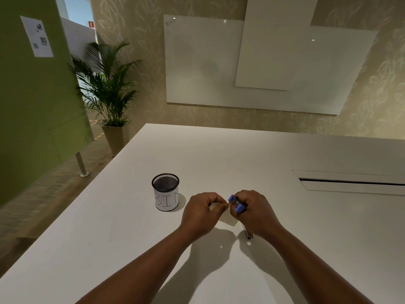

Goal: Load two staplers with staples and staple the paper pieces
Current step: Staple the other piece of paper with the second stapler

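A small purple stapler [236, 203] is gripped in my right hand [254, 212], its jaws pointing left. My left hand [202, 212] pinches a small white piece of paper [228, 219] and holds its top edge at the stapler's mouth. Both hands hover just above the white table [131, 227], close together. A small dark object [249, 235] lies on the table under my right wrist; I cannot tell what it is. No second stapler can be made out.
A black mesh cup labelled BIN [166, 192] stands on the table left of my hands. A long cable slot [350, 182] is set into the table at the right. A potted palm [109, 88] stands beyond the table's far left corner.
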`<state>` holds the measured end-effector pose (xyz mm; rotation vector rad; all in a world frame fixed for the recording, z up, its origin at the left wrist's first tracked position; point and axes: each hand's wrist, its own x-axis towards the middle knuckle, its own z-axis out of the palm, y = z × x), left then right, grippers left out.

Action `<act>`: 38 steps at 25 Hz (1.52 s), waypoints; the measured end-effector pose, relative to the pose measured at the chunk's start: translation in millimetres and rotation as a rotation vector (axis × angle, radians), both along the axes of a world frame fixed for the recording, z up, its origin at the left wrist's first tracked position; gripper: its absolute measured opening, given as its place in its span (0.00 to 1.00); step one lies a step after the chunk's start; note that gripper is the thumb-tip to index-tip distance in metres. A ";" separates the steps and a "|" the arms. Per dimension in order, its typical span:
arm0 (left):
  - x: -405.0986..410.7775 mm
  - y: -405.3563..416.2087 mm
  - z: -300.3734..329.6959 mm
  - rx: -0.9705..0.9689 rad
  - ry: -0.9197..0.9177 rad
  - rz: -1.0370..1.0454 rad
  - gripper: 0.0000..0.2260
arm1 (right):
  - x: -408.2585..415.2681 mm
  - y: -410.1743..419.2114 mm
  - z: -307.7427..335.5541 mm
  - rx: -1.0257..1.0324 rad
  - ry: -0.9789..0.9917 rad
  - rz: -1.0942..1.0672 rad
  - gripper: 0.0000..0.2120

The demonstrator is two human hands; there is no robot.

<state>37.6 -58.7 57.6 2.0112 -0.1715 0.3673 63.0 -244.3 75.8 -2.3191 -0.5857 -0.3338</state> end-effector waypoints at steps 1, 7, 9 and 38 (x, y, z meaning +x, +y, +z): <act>-1.4 0.9 0.5 0.011 -0.005 0.019 0.02 | 0.7 -1.0 -1.4 0.018 -0.004 -0.011 0.08; 0.9 12.3 6.4 -0.041 -0.032 0.156 0.05 | 6.9 -20.1 -3.6 0.056 0.061 -0.209 0.04; 4.2 16.2 8.6 -0.119 -0.013 0.128 0.04 | 6.7 -23.3 -3.0 0.129 0.096 -0.249 0.06; 8.1 18.7 16.0 -0.522 0.359 -0.124 0.05 | -4.8 -2.0 -10.5 0.610 0.312 -0.115 0.10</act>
